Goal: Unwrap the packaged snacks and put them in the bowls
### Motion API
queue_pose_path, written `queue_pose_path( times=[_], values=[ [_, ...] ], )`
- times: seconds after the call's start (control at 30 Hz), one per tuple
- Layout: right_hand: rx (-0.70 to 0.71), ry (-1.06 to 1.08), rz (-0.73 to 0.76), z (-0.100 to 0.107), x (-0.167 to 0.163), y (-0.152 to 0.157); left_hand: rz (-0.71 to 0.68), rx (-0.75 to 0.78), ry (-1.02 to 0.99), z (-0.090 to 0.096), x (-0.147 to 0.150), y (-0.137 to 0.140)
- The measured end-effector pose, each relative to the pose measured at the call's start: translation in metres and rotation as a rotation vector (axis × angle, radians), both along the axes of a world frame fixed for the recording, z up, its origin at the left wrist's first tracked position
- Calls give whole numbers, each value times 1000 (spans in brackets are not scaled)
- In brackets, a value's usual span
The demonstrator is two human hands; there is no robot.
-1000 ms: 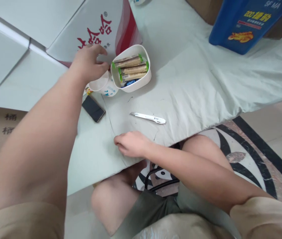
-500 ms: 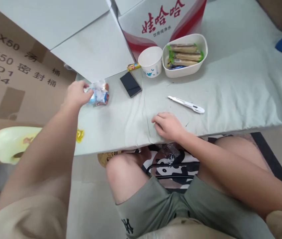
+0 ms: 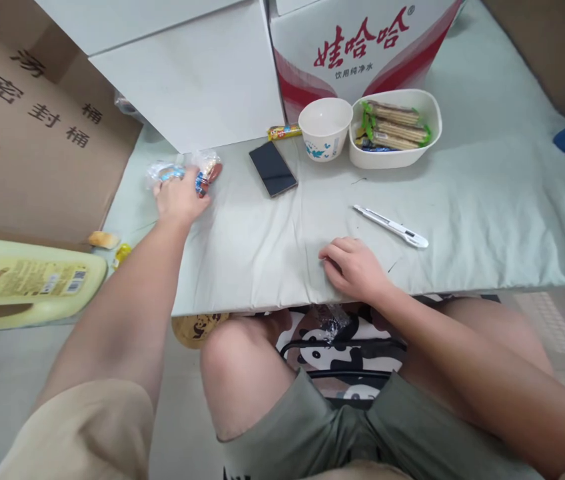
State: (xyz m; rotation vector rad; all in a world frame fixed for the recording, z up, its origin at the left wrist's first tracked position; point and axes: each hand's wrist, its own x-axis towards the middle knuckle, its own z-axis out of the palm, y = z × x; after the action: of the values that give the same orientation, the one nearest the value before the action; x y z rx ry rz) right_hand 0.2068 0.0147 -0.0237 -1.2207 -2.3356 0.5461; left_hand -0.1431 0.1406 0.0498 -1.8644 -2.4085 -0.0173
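My left hand (image 3: 181, 195) is curled over small clear plastic snack packets (image 3: 204, 179) with blue print and reddish-brown contents, beside the white box. Its fingers and thumb close around the packets; the fingertips are partly hidden. On the cloth near the front edge rests my right hand (image 3: 355, 268), loosely curled, with nothing visible in it. A white utility knife (image 3: 391, 227) lies just beyond and to the right of that hand. Between the hands, farther back, a dark smartphone (image 3: 273, 169) lies flat.
A paper cup (image 3: 325, 130) and a white tub (image 3: 395, 157) holding several green-ended snack packs stand behind, beside a yellow-wrapped snack (image 3: 284, 131). White and red cartons (image 3: 362, 60) line the back. A yellow jug (image 3: 32, 283) lies left, below a large cardboard box (image 3: 27, 147).
My left hand has moved right, from the packets' left side to on top of them. My right hand stays resting on the cloth. The view has shifted leftward and tilted.
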Motion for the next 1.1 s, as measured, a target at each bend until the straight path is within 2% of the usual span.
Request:
queue_pose_path(
  times=[0.17,0.3,0.37,0.53,0.63,0.77,0.9,1.0,1.1],
  values=[
    [-9,15,2,1,0,0,-74,185,65,11,-12,-7],
    [-12,35,8,0,1,0,-170,110,-74,19,-20,-13],
    [-17,46,15,-1,2,0,-182,81,-74,21,-21,-18],
    [-23,60,14,-3,3,0,-157,86,-46,19,-24,-41],
    [-38,64,16,-3,4,-1,-159,141,-70,16,-27,-57],
    [-53,70,25,-1,5,-1,-284,277,-92,10,-23,-78],
    [-76,124,21,-1,6,-1,-450,470,-159,0,12,-100],
    [-126,248,-35,-4,7,1,-590,629,-246,-13,60,-113],
    [-176,389,-120,-8,9,5,-705,699,-375,-34,116,-117]
  ],
)
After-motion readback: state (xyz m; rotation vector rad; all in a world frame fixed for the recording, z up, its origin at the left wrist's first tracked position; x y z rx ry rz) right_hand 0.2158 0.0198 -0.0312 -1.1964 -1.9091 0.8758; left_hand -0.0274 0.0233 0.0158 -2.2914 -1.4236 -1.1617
